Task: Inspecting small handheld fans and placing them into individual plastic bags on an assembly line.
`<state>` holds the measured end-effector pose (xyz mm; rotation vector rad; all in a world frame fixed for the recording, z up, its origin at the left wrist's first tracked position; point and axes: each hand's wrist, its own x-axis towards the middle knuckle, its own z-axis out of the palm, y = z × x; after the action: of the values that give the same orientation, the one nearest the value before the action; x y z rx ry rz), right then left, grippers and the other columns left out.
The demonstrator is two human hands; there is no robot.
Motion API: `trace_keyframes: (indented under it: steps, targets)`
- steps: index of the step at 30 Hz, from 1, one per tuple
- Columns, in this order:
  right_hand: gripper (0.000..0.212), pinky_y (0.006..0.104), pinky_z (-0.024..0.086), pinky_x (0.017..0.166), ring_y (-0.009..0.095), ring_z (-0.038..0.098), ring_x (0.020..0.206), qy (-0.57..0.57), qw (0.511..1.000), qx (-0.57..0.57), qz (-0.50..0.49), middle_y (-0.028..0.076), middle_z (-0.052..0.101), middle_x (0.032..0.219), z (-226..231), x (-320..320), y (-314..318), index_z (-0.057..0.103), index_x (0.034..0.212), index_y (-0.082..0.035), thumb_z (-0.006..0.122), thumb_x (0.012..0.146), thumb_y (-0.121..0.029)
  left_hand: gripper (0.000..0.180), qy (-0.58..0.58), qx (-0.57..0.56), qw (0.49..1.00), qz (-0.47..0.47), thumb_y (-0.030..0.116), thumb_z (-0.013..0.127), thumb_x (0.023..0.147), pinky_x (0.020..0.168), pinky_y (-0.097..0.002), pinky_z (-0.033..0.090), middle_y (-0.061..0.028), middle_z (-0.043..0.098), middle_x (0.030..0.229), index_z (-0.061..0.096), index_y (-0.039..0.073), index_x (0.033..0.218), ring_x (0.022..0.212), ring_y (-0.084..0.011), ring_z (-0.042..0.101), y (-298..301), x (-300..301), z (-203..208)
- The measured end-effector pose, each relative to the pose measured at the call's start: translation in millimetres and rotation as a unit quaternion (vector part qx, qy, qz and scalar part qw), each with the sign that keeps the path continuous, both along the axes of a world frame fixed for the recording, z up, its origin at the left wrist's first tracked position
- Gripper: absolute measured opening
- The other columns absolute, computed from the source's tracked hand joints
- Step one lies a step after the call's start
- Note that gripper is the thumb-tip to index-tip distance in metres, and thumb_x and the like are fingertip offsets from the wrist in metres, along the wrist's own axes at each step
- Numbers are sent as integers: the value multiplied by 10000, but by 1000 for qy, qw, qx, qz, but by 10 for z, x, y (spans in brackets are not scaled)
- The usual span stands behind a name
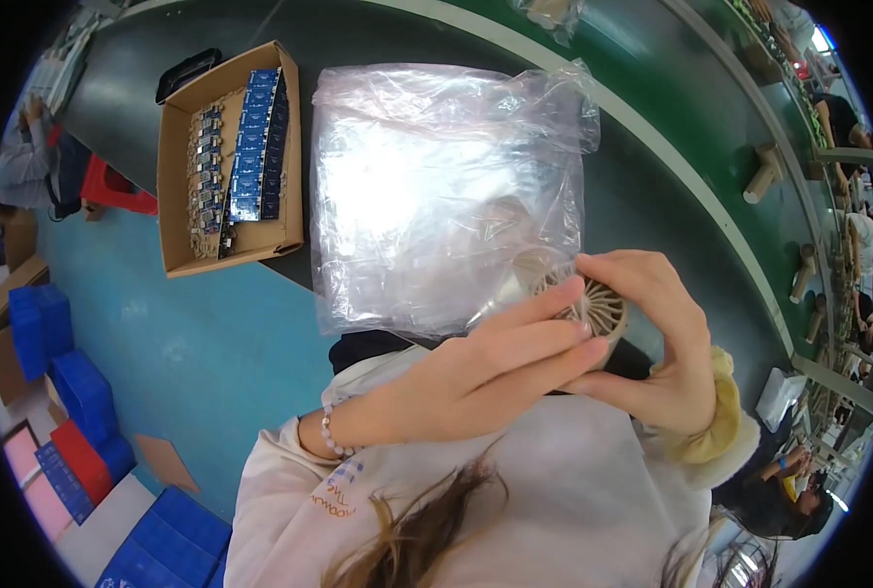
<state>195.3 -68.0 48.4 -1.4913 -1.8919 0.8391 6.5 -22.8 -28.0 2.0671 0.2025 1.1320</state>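
Observation:
A small round beige fan [598, 310] with a slotted grille is held close to my chest, above the table's near edge. My left hand [475, 377] lies across its near side, fingers stretched flat along the grille. From the right, my right hand [657, 338] curls around the fan's rim and holds it. Just beyond the fan lies a pile of clear plastic bags [436, 186] on the dark table [642, 211]. My left wrist wears a bead bracelet [333, 436].
An open cardboard box [176, 176] with blue circuit boards stands at the table's left end. A green conveyor [711, 118] carries beige handheld fans [765, 171] to the right, with other people along it. Blue crates [78, 392] are stacked on the floor at left.

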Motion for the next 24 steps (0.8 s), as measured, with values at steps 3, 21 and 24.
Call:
trace_keyframes:
  steps: [3, 21, 24]
  targets:
    - [696, 350, 431, 845, 298, 548, 974, 0, 998, 26, -58, 135, 577, 1056, -74, -115, -58, 553, 1201, 17, 812, 569, -114, 390, -3, 62, 997, 52, -64, 712, 714, 995, -402, 460, -133, 499, 1114, 599, -49, 1087, 1168, -397, 501, -46, 2, -28]
    - [780, 352, 451, 822, 336, 533, 1048, -21, 982, 130, 136, 214, 497, 1220, -300, 35, 146, 523, 1223, 11, 777, 598, -381, 414, -103, 85, 991, 7, -40, 799, 631, 957, -381, 497, -197, 527, 1057, 613, -39, 1000, 1065, -388, 577, -17, -56, 70]
    - [573, 361, 490, 750, 329, 631, 874, -13, 957, 222, 187, 155, 633, 1027, -371, 32, 209, 595, 1061, 17, 761, 635, -327, 305, -106, -27, 983, -146, -69, 748, 657, 801, -375, 570, -120, 568, 1058, 699, 58, 930, 998, -359, 604, -11, -113, 253]
